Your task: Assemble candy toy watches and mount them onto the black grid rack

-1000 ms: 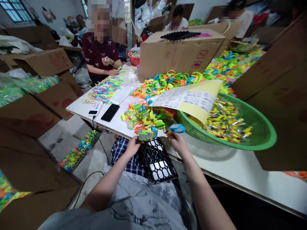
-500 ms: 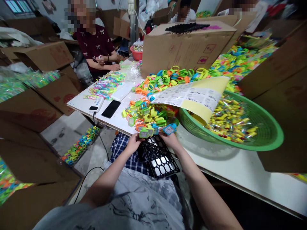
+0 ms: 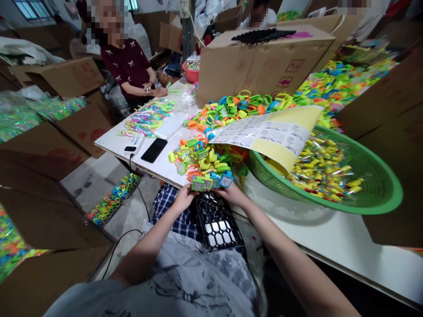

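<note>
Side by side at the table's front edge, my two hands are closed on plastic toy watches. My left hand point(image 3: 184, 198) grips a green toy watch point(image 3: 198, 183) and a yellow one beside it. With a blue toy watch point(image 3: 227, 179) in its fingers, my right hand point(image 3: 234, 194) is close to the others, and another blue one sits between the hands. Below them a black plastic tray point(image 3: 211, 207) rests on my lap, with several white squares in its near cells. A pile of loose toy watches point(image 3: 205, 156) lies just beyond my hands.
At the right, a sheet of stickers point(image 3: 264, 136) lies over a green basket point(image 3: 373, 198) of small wrapped yellow pieces. A black phone point(image 3: 153, 150) and a white device point(image 3: 135, 144) lie left. Behind stands a cardboard box point(image 3: 251, 66). A co-worker point(image 3: 130, 70) sits across the table.
My right hand has moved left with the blue toy watch, bringing it up to those at my left hand. The view has shifted slightly.
</note>
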`<action>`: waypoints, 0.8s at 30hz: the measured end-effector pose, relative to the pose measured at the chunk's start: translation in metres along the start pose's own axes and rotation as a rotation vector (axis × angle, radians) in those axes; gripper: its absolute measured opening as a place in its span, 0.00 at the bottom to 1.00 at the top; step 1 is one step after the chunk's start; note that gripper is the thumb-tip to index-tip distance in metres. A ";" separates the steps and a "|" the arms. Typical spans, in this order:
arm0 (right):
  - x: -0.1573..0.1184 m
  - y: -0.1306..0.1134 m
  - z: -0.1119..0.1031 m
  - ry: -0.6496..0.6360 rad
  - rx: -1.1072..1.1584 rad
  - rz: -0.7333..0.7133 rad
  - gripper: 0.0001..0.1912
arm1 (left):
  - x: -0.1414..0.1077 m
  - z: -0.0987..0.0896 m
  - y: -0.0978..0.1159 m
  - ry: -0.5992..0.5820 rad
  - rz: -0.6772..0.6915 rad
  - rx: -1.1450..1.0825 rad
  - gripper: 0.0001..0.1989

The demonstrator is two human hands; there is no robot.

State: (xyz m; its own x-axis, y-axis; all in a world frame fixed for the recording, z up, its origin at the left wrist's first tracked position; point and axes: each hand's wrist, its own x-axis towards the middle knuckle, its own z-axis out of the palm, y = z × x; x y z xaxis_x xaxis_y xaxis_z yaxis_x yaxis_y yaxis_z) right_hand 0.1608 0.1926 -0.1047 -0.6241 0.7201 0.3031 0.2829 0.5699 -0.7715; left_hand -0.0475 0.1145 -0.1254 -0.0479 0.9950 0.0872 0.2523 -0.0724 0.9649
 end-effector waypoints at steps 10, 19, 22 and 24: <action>0.006 0.001 -0.011 -0.152 0.003 -0.068 0.18 | 0.009 0.001 0.037 -0.117 0.030 0.015 0.23; 0.012 0.005 -0.010 -0.219 0.000 -0.101 0.15 | 0.017 0.034 0.013 0.071 -0.154 -0.057 0.12; 0.012 0.010 -0.009 -0.227 0.004 -0.091 0.15 | 0.017 0.035 0.007 0.080 -0.154 -0.041 0.11; 0.010 0.013 -0.009 -0.225 -0.016 -0.073 0.16 | 0.017 0.034 0.004 0.083 -0.151 -0.033 0.11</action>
State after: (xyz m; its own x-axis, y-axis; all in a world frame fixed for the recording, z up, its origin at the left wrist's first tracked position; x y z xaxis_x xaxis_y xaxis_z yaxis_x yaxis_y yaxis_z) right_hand 0.1642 0.2111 -0.1070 -0.7897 0.5710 0.2243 0.2409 0.6249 -0.7426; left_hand -0.0140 0.1333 -0.1286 -0.1630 0.9858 -0.0403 0.2043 0.0737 0.9761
